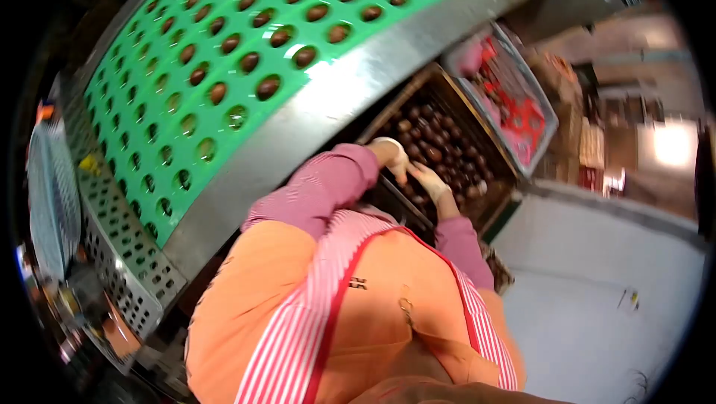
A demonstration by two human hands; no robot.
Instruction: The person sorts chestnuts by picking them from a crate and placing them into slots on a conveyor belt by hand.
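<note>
A deep brown crate (501, 193) stands in front of me, with many glossy, dark brown, egg-shaped things (436, 139) inside. My left hand (393, 158), in a pale glove, reaches over the crate's near left part. Close against it is my right hand (431, 182), also gloved, its fingertips meeting the left hand's. Both hands are bent inward with the fingers drawn together just above the pile. Whatever lies between the fingertips is hidden and too small to make out.
A large green board (224, 83) with rows of oval holes, many holding brown rounded things, runs along my left behind a metal edge (298, 128). Beyond the crate sits a grey bin (543, 105) with red and pink contents. A white surface (597, 270) is at right, a perforated metal tray (123, 255) at left.
</note>
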